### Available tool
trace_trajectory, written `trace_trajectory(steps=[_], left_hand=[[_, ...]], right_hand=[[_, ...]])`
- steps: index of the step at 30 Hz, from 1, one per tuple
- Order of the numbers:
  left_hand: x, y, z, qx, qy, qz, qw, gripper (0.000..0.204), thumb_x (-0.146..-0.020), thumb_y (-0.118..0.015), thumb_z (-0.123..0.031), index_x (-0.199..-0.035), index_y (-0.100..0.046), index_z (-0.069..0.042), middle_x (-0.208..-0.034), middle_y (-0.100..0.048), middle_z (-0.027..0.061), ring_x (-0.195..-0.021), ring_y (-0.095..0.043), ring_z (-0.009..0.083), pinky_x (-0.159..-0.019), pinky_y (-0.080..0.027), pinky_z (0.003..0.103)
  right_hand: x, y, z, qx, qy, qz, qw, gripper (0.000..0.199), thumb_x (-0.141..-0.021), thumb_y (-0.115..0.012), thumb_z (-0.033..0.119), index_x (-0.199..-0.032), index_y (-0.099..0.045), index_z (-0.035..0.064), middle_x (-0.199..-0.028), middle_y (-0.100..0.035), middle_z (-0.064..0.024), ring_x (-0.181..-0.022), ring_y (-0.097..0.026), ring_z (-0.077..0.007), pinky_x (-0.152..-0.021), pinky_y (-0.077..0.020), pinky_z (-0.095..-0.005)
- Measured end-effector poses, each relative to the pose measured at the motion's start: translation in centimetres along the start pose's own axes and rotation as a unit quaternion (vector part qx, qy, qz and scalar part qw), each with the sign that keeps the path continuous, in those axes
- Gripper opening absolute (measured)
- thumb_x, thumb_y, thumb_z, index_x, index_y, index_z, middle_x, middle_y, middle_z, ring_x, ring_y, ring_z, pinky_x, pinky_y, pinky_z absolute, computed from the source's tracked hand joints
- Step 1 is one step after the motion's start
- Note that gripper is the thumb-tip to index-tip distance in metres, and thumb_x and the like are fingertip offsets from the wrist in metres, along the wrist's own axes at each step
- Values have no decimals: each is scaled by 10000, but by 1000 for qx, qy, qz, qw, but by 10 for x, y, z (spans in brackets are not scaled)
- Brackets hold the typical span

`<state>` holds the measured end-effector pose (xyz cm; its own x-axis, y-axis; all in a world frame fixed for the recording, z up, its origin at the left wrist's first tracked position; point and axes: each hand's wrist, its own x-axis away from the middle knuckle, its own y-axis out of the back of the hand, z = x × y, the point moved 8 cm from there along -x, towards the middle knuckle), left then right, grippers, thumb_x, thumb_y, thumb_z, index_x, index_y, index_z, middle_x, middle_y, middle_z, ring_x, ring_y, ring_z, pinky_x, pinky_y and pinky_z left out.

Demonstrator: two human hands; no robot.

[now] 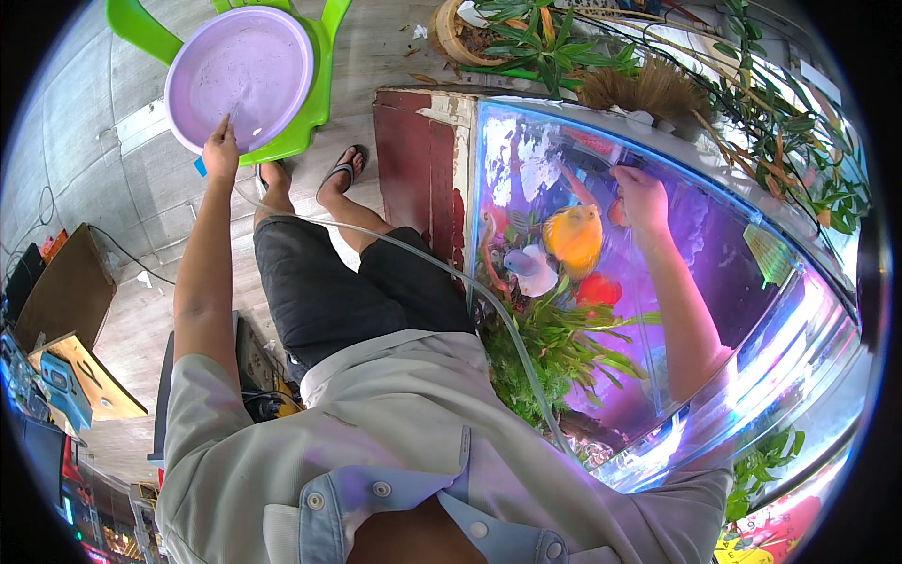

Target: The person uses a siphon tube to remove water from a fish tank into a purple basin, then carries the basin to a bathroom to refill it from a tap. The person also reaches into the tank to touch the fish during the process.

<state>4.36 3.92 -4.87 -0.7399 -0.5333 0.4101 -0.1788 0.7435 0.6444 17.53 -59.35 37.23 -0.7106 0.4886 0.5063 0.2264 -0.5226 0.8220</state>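
At upper left, the end of a clear hose (376, 240) is pinched in the left hand (221, 150) at the rim of a purple basin (272, 38). The right hand (642, 197) is closed on the other end inside the aquarium (799, 320) at right. The outlet is best kept low and over the basin, and the inlet clear of the fish (575, 237).

I take this for the porch or yard edge of a home where fish are kept. At right in the frame stands a lit aquarium (714, 282) with plants (554, 348) and ornaments inside, set on a worn red stand (413, 160). Potted plants (526, 38) crowd the top right. At upper left, a purple basin (240, 75) sits on a green plastic chair (315, 94) on bare concrete floor (85, 122). Cluttered boards and cables lie at lower left.
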Motion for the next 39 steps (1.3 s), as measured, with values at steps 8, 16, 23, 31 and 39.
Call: trace_trajectory(steps=[8, 16, 23, 31, 39], left_hand=[[0, 1, 3, 2, -4, -11, 1000, 345, -967, -559, -288, -1277, -671, -188, -730, -674, 148, -691, -669, 228, -691, -507, 382], [2, 2, -3, 4, -8, -5, 1000, 348, -966, -559, -283, -1284, -666, -192, -734, -680, 143, -692, -667, 227, -699, -508, 386], [1, 2, -2, -3, -8, -7, 1000, 347, -971, -557, -279, -1291, -662, -196, -736, -678, 129, -679, -649, 213, -690, -502, 375], [0, 0, 3, 52, 3, -3, 999, 349, -981, -574, -256, -1307, -651, -158, -738, -649, 66, -663, -573, 130, -665, -477, 307], [4, 3, -5, 25, -1, 4, 1000, 354, -980, -568, -266, -1304, -655, -152, -754, -657, 73, -700, -601, 140, -699, -487, 320]], right_hand=[[-4, 20, -10, -43, 22, -72, 996, 231, -944, -643, 219, -1083, -721, 51, -663, -472, 52, -481, -389, -46, -405, -288, -240], [-1, 13, 2, -67, 26, -52, 996, 237, -961, -625, 208, -1114, -705, 46, -664, -450, 58, -467, -362, -40, -392, -262, -244], [4, 8, 7, -73, -10, 8, 997, 251, -965, -628, 226, -1132, -707, 56, -677, -479, 51, -491, -396, -39, -404, -287, -241], [5, 44, 29, 244, 203, -191, 929, 316, -956, -573, 308, -1040, -707, 35, -827, -667, -245, -774, -657, -403, -753, -503, -435], [4, 41, 29, 259, 221, -173, 924, 304, -953, -562, 317, -1060, -704, 70, -928, -684, -230, -910, -657, -413, -803, -511, -432]])
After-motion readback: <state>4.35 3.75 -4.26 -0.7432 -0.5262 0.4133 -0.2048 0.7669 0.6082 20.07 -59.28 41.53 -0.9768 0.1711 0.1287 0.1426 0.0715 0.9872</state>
